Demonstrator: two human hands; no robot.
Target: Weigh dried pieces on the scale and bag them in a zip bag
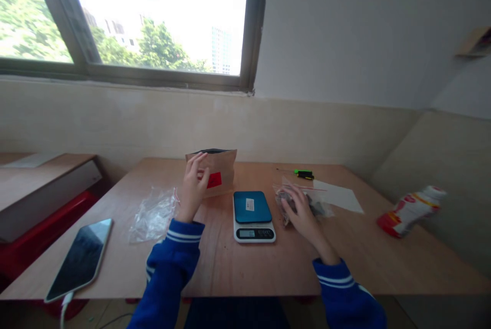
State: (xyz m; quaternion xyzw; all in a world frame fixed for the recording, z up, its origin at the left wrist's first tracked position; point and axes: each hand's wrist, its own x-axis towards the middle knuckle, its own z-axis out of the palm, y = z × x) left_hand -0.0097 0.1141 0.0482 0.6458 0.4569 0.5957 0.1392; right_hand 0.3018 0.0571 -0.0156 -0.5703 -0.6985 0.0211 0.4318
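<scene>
My left hand [195, 184] is raised in front of a brown stand-up paper pouch [226, 170] with a red label and an open top. Its fingers are apart and slightly bent, with nothing visible in them; whether it touches the pouch I cannot tell. On the right, my right hand [301, 211] is over a clear zip bag [316, 205] with dark, crumbly-looking contents. Its fingers are spread and the thumb is apart from them. Between the hands sits a white kitchen scale [254, 234] with a blue platform, nothing resting on it.
Left of my left wrist lies a crumpled clear plastic bag [151, 216]. A phone [82, 255] with a cable is at the left edge. A white sheet [339, 196], black-and-green pens or tools [305, 174] and a tilted red-and-white bottle [410, 211] are on the right.
</scene>
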